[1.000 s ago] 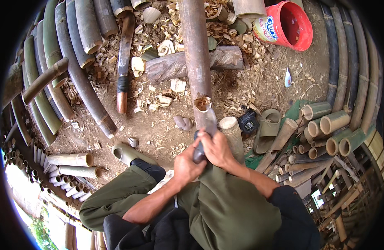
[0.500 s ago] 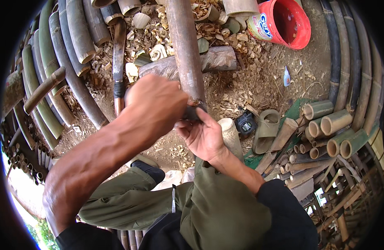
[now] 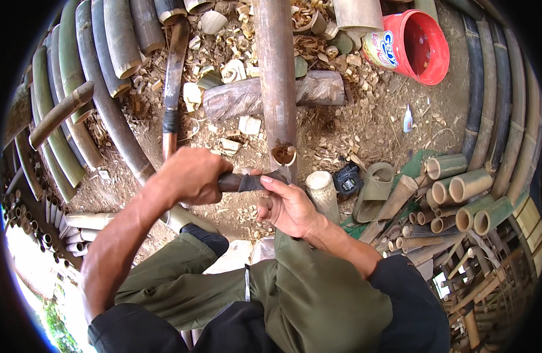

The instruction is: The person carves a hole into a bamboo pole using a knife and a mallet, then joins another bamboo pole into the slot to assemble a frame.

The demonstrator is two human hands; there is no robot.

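Observation:
My left hand [image 3: 195, 175] is closed in a fist around the dark handle of a knife [image 3: 228, 182], which lies roughly level and points to the right. Black wrapping covers the handle's front part. On the right, my right hand [image 3: 291, 209] pinches the knife's short grey front end, thumb on top and fingers curled beneath, partly hiding it. Just above that end is the cut, open mouth of a long brown bamboo pole [image 3: 277, 76], its inside rim pale and ragged. The pole rests across a short log [image 3: 235, 99].
A long-handled blade [image 3: 171, 112] lies left of the pole. Bamboo poles line the left and right sides. At upper right sits a red bucket [image 3: 438, 47]; below are a small bottle [image 3: 407, 120], a black tape measure [image 3: 347, 178], a sandal [image 3: 374, 191] and an upright bamboo piece [image 3: 322, 194].
My left hand has drawn down and left from the pole's end, baring its open mouth and the knife handle. My right hand stays near the same place. The whole view has shifted slightly.

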